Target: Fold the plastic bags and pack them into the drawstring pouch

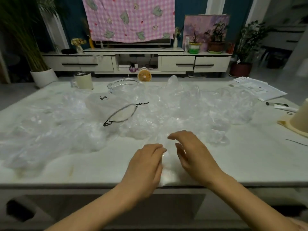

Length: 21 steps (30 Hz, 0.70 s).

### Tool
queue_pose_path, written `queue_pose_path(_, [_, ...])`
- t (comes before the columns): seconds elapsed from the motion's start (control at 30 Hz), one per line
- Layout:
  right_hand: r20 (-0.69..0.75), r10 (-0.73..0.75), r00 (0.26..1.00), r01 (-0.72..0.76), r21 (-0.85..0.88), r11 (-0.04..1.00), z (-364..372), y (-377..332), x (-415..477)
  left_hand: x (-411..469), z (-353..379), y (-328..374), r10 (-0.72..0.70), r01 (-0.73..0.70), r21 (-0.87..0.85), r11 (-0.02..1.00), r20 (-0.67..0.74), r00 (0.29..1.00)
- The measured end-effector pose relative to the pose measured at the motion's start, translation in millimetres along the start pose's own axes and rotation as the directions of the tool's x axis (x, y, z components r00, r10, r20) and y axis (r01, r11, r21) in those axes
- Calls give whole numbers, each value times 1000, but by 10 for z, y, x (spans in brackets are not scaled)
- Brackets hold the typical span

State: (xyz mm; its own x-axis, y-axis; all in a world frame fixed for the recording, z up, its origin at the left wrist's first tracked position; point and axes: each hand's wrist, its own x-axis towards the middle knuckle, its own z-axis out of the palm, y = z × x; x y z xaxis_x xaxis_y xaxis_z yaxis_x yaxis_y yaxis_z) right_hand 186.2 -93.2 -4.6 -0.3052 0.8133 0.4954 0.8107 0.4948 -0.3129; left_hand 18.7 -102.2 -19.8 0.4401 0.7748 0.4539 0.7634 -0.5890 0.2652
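Plastic bag (168, 174) lies between left hand (146, 164) and right hand (191, 152) on table (250, 164).

Dim, soft; warped edges; plastic glare

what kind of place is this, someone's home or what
Most likely a home living room: a low cabinet with drawers runs along the far wall, potted plants stand on and beside it, and a checked cloth hangs over what may be a TV. The table in front is strewn with plastic bags.
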Motion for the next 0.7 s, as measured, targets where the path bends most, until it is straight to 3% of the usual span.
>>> queue_pose_path(0.07, [215,-50,975,43,40,998,88,21,72,9,148,-65,-165,156,59,986,211,964])
queue_pose_path(0.1, [280,-30,960,23,27,999,130,66,80,10,201,-128,-192,150,153,977,314,930])
queue_pose_path(0.2, [500,88,862,-26,-129,991,191,222,-3,-17,251,-346,-119,40,183,982,442,889])
queue_pose_path(0.3, [611,155,776,12,-260,966,212,238,-163,-37,159,-488,-9,-64,125,990,511,859])
queue_pose_path(0.37, [606,187,773,6,-301,954,139,201,-187,-29,85,-566,41,-86,70,994,481,876])
queue_pose_path(0.47, [458,158,875,-2,-322,947,-66,125,-121,-113,20,-537,146,-150,20,988,136,980])
queue_pose_path(0.53, [355,48,934,58,-282,958,-189,108,-81,-211,53,-400,157,-157,-24,987,21,987])
queue_pose_path(0.63, [485,8,875,-27,32,999,-202,86,-66,-312,212,-278,178,-192,110,975,125,976])
queue_pose_path(0.7, [593,-23,805,-53,111,992,-144,106,-75,-307,255,-330,205,-219,122,968,121,971])
